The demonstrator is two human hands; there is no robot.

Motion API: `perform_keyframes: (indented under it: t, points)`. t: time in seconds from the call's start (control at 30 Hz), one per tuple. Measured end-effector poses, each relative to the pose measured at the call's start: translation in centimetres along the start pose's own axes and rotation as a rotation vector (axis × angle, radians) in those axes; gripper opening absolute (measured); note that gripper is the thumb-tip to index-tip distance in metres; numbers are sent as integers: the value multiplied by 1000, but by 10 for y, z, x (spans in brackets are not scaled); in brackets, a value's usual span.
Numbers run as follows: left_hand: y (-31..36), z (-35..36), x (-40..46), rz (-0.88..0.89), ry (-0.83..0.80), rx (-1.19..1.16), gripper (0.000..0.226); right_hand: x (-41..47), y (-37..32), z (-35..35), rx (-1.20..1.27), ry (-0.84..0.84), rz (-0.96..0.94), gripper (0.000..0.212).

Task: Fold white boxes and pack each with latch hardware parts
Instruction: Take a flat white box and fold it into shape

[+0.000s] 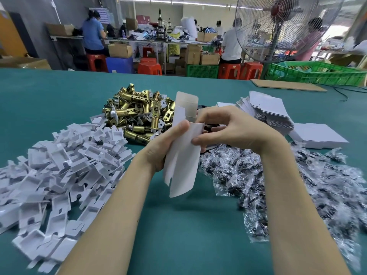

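White card box blank [181, 155] held upright in both hands above the green table [178, 225], partly opened.

Left hand [164, 147] wraps its fingers round the blank's lower half, thumb pressed on the front panel; right hand [224, 128] pinches the upper edge between thumb and curled fingers, so both grips are narrow and closed on the card. Beyond the blank lies a heap of brass latch bolts [139, 114]; to its left, a spread of white card inserts [65, 161]; to its right, a drift of clear bagged screw packs [288, 185]. Behind and right of the blank, a stack of flat box blanks [266, 110] rests just beside the packs. Far behind it stands a pedestal fan [282, 26].
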State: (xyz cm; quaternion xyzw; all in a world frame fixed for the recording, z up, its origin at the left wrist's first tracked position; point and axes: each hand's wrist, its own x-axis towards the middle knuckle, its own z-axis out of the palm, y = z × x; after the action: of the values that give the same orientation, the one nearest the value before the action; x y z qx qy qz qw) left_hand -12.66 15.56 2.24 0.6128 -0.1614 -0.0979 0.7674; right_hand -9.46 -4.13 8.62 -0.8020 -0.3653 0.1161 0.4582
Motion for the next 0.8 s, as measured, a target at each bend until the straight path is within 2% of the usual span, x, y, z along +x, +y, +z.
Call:
perform_keyframes:
  t: [0.1, 0.17, 0.23, 0.3, 0.33, 0.47, 0.57, 0.8]
  points:
    - [4, 3, 3, 38, 25, -33, 106, -2, -1, -1, 31, 74, -22, 16]
    - [6, 4, 7, 77, 153, 101, 109, -3, -1, -4, -9, 166, -50, 20]
    - [7, 5, 11, 116, 231, 258, 87, 0, 1, -5, -123, 258, -55, 22]
    - [7, 3, 14, 111, 223, 296, 61, 5, 4, -2, -239, 362, -38, 23]
    - [8, 1, 14, 99, 200, 303, 58, 7, 7, 0, -281, 411, -29, 22]
    - [11, -2, 16, 61, 97, 391, 74, 11, 15, 5, -281, 490, -47, 22]
    - [6, 6, 19, 62, 144, 389, 81, 12, 19, 14, -157, 455, -82, 24]
    - [-4, 12, 26, 133, 189, 351, 68, 18, 22, 27, -104, 462, -160, 32]
